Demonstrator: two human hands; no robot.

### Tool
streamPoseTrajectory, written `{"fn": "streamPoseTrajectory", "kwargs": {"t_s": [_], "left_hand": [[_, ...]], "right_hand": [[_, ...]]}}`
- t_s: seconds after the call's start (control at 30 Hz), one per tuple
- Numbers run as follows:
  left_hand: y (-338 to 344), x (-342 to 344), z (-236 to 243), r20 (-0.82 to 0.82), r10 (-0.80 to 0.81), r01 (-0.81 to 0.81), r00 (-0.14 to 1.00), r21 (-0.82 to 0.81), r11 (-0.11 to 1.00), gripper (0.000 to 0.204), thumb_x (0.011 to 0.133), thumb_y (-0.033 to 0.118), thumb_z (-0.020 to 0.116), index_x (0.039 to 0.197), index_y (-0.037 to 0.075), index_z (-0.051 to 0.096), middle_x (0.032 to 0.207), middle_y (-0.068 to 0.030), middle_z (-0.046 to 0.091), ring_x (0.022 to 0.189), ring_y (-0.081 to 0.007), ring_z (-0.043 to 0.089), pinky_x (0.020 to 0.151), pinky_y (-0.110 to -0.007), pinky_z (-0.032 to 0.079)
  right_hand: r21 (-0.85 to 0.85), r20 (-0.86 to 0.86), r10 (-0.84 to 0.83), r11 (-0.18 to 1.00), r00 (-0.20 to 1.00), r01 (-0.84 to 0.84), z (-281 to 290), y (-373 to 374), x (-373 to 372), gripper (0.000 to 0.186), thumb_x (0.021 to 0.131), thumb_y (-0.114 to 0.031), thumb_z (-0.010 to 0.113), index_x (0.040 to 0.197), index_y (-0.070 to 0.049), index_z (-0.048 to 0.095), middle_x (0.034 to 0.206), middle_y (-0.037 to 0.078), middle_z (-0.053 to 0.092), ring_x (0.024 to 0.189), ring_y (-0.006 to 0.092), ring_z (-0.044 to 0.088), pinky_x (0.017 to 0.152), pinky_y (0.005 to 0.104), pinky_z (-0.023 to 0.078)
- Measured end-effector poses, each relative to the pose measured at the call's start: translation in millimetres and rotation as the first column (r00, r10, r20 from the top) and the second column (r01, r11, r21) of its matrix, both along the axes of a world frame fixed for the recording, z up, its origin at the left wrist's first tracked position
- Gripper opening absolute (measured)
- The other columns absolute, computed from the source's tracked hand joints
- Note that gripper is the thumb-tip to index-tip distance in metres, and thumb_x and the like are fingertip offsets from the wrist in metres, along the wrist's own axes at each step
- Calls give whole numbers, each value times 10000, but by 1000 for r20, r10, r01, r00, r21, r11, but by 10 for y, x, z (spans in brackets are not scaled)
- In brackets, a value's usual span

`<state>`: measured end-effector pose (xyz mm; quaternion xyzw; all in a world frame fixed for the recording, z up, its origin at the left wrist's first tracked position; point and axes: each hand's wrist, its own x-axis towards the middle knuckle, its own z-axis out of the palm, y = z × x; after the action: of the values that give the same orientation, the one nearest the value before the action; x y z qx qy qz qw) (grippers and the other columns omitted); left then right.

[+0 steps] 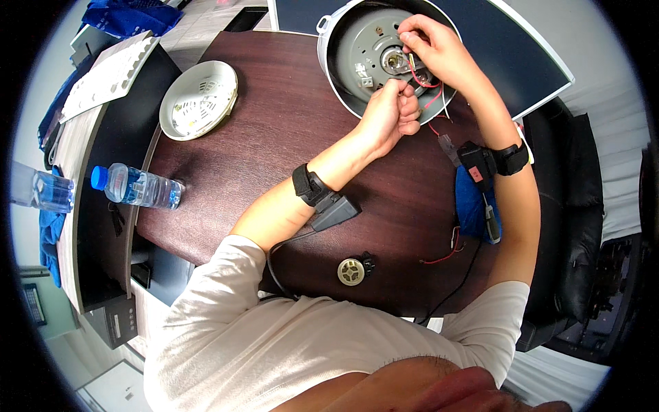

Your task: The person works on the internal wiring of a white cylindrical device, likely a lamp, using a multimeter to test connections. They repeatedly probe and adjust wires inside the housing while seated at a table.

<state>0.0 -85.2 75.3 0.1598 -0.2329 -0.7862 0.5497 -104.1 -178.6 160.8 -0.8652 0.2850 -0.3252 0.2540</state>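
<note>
Near the top of the view, a round metal housing [353, 48] holds a central fitting [392, 60], holes and red and white wires [431, 103]. My right hand [439, 51] reaches over its inside with thumb and index finger pinched just above the fitting; what they grip is too small to make out. My left hand [391, 117] is curled at the housing's near side, just below the fitting and beside the wires; what its fingers hold is hidden. Both forearms carry black strapped devices with cables.
A dark wooden table [288, 103] bears a white perforated dish [195, 103], a water bottle [141, 187], a small round part [351, 272], loose red wires [438, 259] and a blue cloth [470, 206]. A shelf unit [103, 158] stands left; a black chair [570, 226] is right.
</note>
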Motion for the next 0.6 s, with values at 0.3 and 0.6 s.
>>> {"fn": "streamPoseTrajectory", "kwargs": {"t_s": [0.3, 0.6], "left_hand": [[-21, -5, -13, -40, -14, 14, 999, -16, 1000, 185, 922, 241, 346, 788, 121, 389, 568, 36, 294, 509, -83, 267, 455, -219, 239], [-49, 48, 44, -9, 13, -13, 1000, -9, 1000, 197, 927, 249, 336, 791, 118, 390, 562, 39, 288, 510, -82, 259, 457, -222, 229]], "right_hand": [[-8, -3, -3, 1000, 1000, 3, -8, -35, 1, 146, 883, -114, 567, 975, -2, 588, 815, 62, 629, 721, 124, 599, 656, 270, 489], [-36, -35, -14, 999, 999, 12, -23, -61, 29, 150, 882, -128, 571, 971, -10, 597, 796, 58, 626, 715, 118, 590, 647, 265, 482]]}}
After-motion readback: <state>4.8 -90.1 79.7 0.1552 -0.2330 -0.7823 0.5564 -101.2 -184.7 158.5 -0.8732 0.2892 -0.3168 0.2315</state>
